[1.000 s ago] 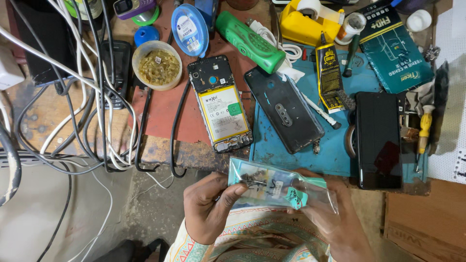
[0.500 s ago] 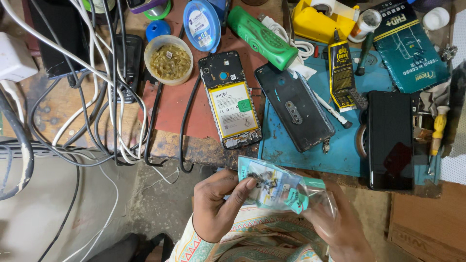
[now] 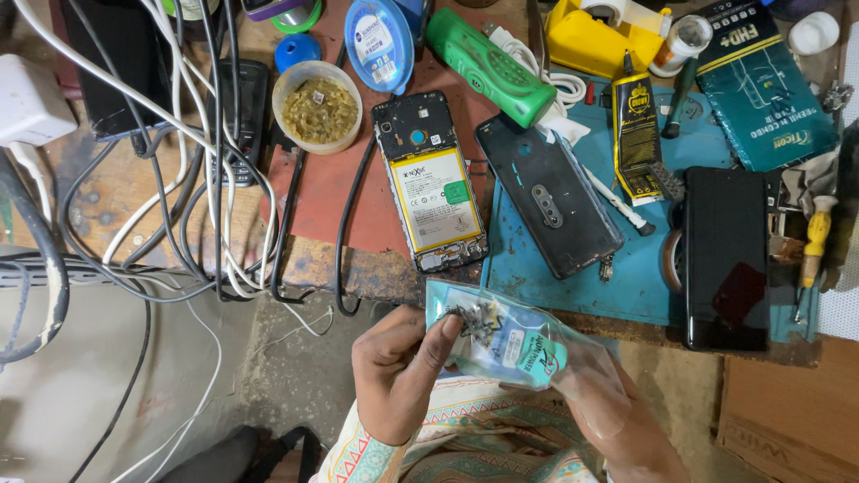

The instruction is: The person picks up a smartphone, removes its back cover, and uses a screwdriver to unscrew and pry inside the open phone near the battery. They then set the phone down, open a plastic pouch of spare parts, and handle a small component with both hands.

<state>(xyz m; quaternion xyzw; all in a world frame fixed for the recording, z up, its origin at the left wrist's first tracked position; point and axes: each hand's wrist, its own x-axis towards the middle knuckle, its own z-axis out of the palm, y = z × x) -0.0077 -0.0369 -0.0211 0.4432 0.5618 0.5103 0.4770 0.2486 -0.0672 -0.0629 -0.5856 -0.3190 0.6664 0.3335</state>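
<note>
- Hands low in the head view, both on a small clear plastic bag (image 3: 510,344) held just below the opened phone (image 3: 431,182) (back off, battery showing).
- Left hand (image 3: 394,371) was pinched narrow, fingertips (image 3: 447,329) at the bag's upper left corner, right where a clump of tiny dark metal parts (image 3: 477,317) sat inside.
- Right hand (image 3: 601,404) was closed around the bag's lower right end, partly seen through the plastic; grip looked firm.
- To do it well, I judged: keep the bag level, pinch only the film, let no small parts spill off the bench edge (floor below would swallow them).
- Right of the opened phone: dark back cover (image 3: 550,195) on a blue mat (image 3: 640,277), glue tube (image 3: 637,136), black phone face down (image 3: 727,255), yellow-handled screwdriver (image 3: 814,240).
- Left of the opened phone: tub of small scraps (image 3: 318,105), tangle of white and black cables (image 3: 192,192).
- Above the opened phone: green torch-like device (image 3: 488,64).
- Cables hung near the bench edge, close to the left hand; likely snag.
</note>
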